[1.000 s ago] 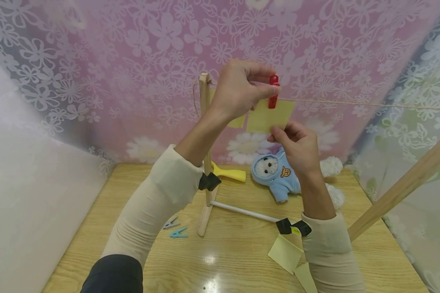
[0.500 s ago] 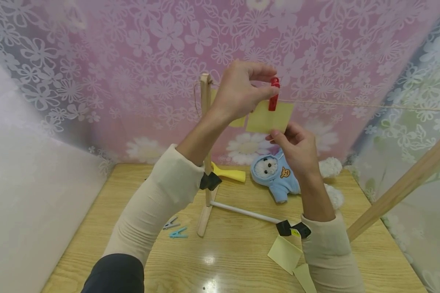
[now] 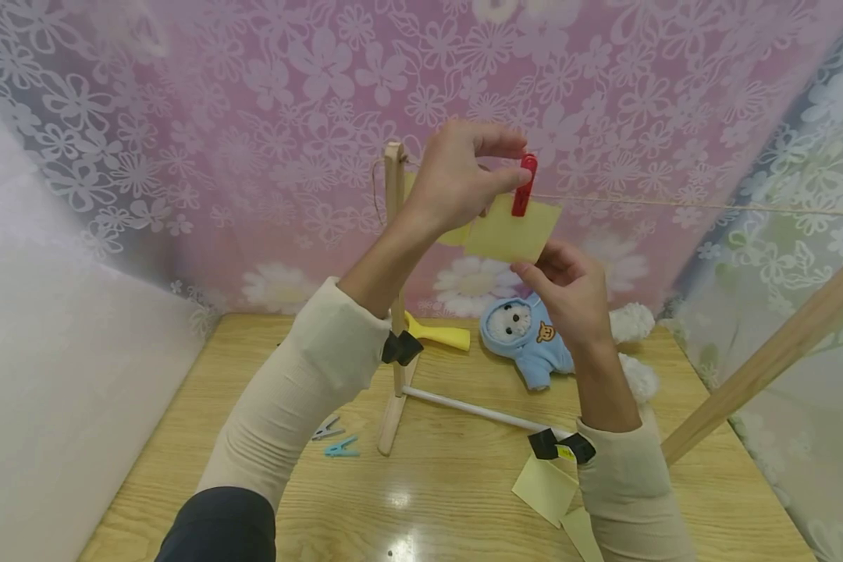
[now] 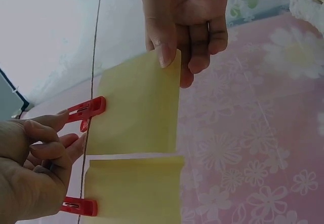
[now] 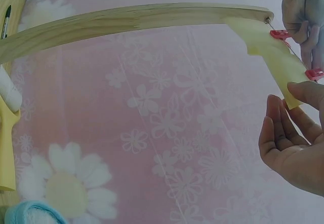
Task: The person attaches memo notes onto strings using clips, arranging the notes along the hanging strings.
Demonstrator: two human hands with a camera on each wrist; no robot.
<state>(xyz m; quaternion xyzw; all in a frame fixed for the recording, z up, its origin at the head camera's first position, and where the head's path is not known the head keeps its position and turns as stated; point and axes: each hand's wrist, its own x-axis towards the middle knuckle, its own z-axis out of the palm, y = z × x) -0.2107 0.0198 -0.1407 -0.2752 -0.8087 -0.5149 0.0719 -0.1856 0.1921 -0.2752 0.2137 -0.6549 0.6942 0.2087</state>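
Note:
My left hand point(image 3: 457, 172) pinches the handle end of a red clothespin point(image 3: 524, 186) between thumb and fingers. The clothespin's jaws sit over the string point(image 3: 646, 201) and the top edge of a yellow paper square point(image 3: 511, 230). With thumb and fingers, my right hand point(image 3: 569, 293) pinches that square's lower right corner. In the left wrist view, a second yellow square point(image 4: 134, 191) hangs beside it from another red clothespin point(image 4: 81, 206). Partly behind my left hand, that second square shows little in the head view.
A wooden post point(image 3: 394, 234) holds the string's left end; a slanted wooden bar point(image 3: 773, 355) stands at right. On the table point(image 3: 253, 437) lie a grey clothespin point(image 3: 328, 428), a blue clothespin point(image 3: 341, 446), loose yellow papers point(image 3: 544, 488), a plush toy point(image 3: 534, 336) and a yellow-handled tool point(image 3: 442, 334).
The red clothespin has tilted and dropped slightly, and the paper with it has shifted a little down and left. My right hand has moved slightly lower, still at the corner.

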